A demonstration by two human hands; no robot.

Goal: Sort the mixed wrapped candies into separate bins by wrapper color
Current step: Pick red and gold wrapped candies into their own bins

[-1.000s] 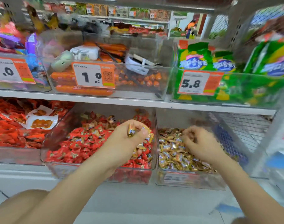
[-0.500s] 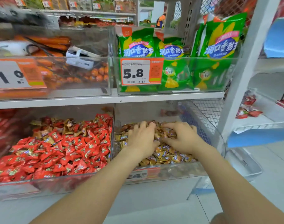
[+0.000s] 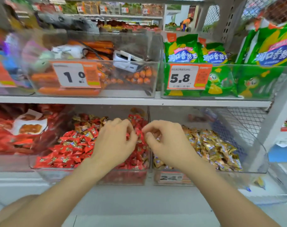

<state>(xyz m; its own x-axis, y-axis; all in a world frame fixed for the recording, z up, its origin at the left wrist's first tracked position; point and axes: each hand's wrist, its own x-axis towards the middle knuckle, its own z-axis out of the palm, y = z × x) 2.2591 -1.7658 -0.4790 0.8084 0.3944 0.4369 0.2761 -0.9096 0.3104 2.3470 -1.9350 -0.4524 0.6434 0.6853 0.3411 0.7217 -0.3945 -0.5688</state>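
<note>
A clear bin (image 3: 46, 169) on the lower shelf holds red-wrapped candies (image 3: 70, 149), with a few gold-wrapped ones (image 3: 83, 128) mixed in near its back. Right of it, a second clear bin (image 3: 255, 169) holds gold-wrapped candies (image 3: 213, 148). My left hand (image 3: 116, 143) hovers over the right part of the red pile with its fingers curled down toward the candies. My right hand (image 3: 167, 145) is over the divider between the two bins, fingers curled and thumb near the forefinger. Whether either hand holds a candy is hidden by the fingers.
The upper shelf (image 3: 123, 100) overhangs the bins and carries a sausage bin with a 1.0 price tag (image 3: 74, 74) and green snack bags (image 3: 221, 79). A wire mesh panel (image 3: 240, 122) and a grey upright post (image 3: 273, 125) close the right side. More red packets (image 3: 7, 136) lie at left.
Both hands have left the gold candy bin and moved left; the left one is now over the red candies and the right one over the divider. The view has also swung left.
</note>
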